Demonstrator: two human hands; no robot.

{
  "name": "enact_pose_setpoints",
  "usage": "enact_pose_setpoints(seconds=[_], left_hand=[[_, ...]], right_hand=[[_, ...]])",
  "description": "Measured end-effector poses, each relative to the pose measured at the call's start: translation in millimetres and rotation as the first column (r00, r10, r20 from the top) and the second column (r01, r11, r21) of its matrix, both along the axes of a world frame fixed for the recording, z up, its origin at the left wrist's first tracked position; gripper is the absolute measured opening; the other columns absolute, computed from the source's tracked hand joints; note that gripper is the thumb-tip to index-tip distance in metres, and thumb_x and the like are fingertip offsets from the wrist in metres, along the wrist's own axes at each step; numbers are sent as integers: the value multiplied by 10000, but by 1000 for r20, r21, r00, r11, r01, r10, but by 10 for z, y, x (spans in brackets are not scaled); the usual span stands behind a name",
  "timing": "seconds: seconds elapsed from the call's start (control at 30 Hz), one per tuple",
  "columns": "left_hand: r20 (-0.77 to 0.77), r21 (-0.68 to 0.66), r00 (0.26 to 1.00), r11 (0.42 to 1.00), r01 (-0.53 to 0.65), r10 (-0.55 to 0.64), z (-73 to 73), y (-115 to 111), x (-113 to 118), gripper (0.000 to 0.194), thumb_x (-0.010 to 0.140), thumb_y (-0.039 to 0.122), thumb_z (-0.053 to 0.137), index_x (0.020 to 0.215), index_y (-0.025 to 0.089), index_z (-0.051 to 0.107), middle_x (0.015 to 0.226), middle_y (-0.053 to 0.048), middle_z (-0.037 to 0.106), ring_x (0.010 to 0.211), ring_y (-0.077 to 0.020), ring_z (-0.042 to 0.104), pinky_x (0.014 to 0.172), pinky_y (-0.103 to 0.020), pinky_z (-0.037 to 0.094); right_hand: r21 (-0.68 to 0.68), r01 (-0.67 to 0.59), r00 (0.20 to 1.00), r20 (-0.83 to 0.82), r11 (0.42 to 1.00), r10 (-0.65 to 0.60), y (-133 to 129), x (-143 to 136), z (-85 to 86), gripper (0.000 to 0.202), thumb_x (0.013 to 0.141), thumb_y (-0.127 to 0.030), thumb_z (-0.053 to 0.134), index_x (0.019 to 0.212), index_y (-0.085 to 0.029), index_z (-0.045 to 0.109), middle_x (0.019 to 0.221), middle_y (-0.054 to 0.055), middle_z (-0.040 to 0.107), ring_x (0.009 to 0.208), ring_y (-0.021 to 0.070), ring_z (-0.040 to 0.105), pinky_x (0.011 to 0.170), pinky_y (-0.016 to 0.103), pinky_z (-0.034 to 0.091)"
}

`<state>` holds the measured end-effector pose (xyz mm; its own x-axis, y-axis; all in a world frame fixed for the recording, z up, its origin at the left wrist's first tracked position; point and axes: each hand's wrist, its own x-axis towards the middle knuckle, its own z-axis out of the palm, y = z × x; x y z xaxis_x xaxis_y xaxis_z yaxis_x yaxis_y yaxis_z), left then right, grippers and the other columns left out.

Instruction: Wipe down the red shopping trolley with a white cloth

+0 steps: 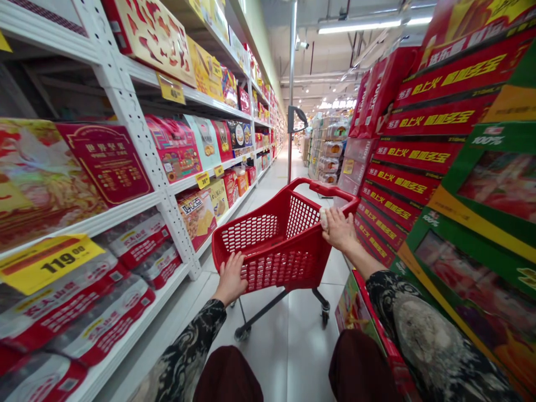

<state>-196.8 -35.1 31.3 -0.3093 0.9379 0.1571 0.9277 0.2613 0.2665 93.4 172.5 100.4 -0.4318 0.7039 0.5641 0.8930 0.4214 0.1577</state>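
Observation:
A red plastic shopping cart (276, 265) with a perforated basket stands sideways before me on dark legs with casters. My left hand (232, 278) grips the basket's rim at its near left end, fingers bent over the edge. Higher up on the right, my right hand (338, 228) is closed over the rim close to the cart's red handle (322, 188). A small whitish bit (324, 219) shows by the fingers of that hand; what it is I cannot make out. Inside, the part of the basket I can see holds nothing.
White shelving (138, 123) with boxed goods and bottle packs (121, 329) lines the left. On the right rise stacked red drink cartons (422, 153) and green boxes (473, 245). A metal pole (292, 67) stands behind the cart, and the tiled aisle (288, 329) runs onward.

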Motion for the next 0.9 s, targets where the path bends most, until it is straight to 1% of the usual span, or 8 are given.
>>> enact_pose_setpoints(seconds=[0.1, 0.2, 0.3, 0.47, 0.53, 0.7, 0.8, 0.9], left_hand=[[-6, 33, 1000, 999, -6, 7, -18, 22, 46, 706, 588, 109, 447, 1287, 121, 355, 1446, -111, 273, 1356, -250, 135, 1072, -524, 160], [-8, 53, 1000, 998, -16, 16, -44, 45, 103, 709, 584, 101, 436, 1288, 113, 357, 1452, -107, 257, 1361, -256, 111, 1070, -536, 156], [-6, 54, 1000, 998, -10, 10, -61, 67, 155, 716, 581, 96, 428, 1293, 104, 355, 1450, -109, 261, 1361, -250, 118, 1073, -532, 154], [-4, 32, 1000, 999, 6, -6, -58, 91, 209, 732, 570, 81, 426, 1298, 108, 358, 1443, -113, 278, 1355, -241, 153, 1074, -530, 151], [4, 27, 1000, 999, 25, -25, -54, 94, 222, 730, 569, 75, 426, 1295, 111, 365, 1438, -111, 290, 1353, -234, 164, 1080, -519, 140], [58, 40, 997, 998, 44, -46, -32, 108, 243, 714, 575, 60, 425, 1283, 141, 388, 1416, -88, 341, 1347, -210, 191, 1084, -477, 158], [122, 26, 990, 997, 68, -70, 9, 132, 222, 718, 578, 51, 421, 1283, 180, 393, 1404, -63, 368, 1340, -201, 215, 1072, -460, 197], [212, -4, 971, 993, 116, -113, 64, 159, 170, 720, 576, 29, 417, 1278, 188, 409, 1380, -56, 406, 1329, -190, 248, 1078, -423, 213]], right_hand=[[-2, -39, 999, 5, 999, 39, 99, 120, -9, 543, 800, -238, 443, 1321, -99, 376, 1339, 133, 436, 1254, 292, 322, 1014, 509, 186], [13, -113, 992, -52, 993, 114, 51, 21, -57, 447, 863, -262, 369, 1273, -100, 448, 1291, 132, 491, 1238, 287, 359, 1019, 499, 187], [-4, -285, 958, -42, 958, 285, -212, -327, -219, 413, 873, -279, 382, 1248, -139, 484, 1275, 113, 513, 1233, 277, 373, 1032, 505, 158], [-49, -496, 868, -56, 867, 494, -693, -930, -535, 436, 846, -186, 426, 1281, -151, 446, 1319, 101, 470, 1256, 250, 352, 1038, 478, 192], [-54, -503, 863, -94, 863, 497, -715, -973, -568, 418, 849, -143, 404, 1261, -148, 468, 1312, 97, 479, 1255, 234, 358, 1042, 454, 205], [-32, -313, 920, -257, 949, 294, -550, -726, -557, 423, 845, -108, 379, 1258, -117, 472, 1338, 116, 443, 1274, 245, 330, 1047, 455, 197], [-47, -382, 896, -265, 923, 357, -653, -732, -712, 441, 839, -103, 376, 1270, -138, 460, 1341, 106, 442, 1276, 219, 332, 1045, 433, 214], [-23, -459, 848, -308, 888, 430, -942, -947, -984, 448, 833, -111, 389, 1274, -154, 455, 1338, 103, 446, 1277, 201, 332, 1047, 421, 210]])
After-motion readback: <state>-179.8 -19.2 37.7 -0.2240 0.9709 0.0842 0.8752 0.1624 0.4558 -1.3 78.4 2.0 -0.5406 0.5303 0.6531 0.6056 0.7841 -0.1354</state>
